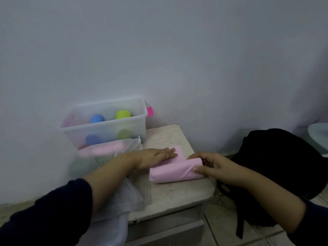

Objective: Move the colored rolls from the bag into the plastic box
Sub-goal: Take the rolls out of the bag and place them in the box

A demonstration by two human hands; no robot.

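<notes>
A pink roll [173, 170], partly unrolled, lies on the small tabletop [179, 192]. My left hand [156, 157] rests flat on its loose far flap. My right hand [211, 165] grips its rolled right end between thumb and fingers. The clear plastic box [104, 126] stands at the back left by the wall, with a blue roll [96, 118], a green roll [122, 114] and something pink inside. A clear plastic bag [122, 192] lies at the left, under my left forearm, with another pink roll [103, 149] seen through its top.
A black backpack [276, 167] sits on the floor right of the table. A bright pink clip [150, 110] shows behind the box. A white object [319, 135] is at the far right edge. The wall stands close behind.
</notes>
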